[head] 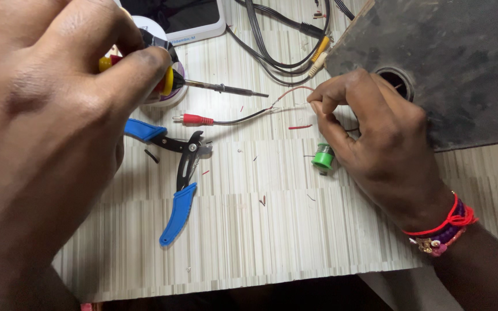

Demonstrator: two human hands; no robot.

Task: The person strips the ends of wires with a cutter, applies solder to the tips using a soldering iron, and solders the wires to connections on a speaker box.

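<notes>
Pinching a thin red wire (pixel 295 90) in its fingertip grip, the right hand (pixel 376 138) faces the left hand (pixel 47 115), closed around a soldering iron (pixel 220 87) above the table (pixel 295 230).

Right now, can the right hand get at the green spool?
Probably yes. The right hand pinches a thin wire, and the green spool lies on the table right under its fingers, with nothing between. It would likely have to drop the wire first.
</notes>
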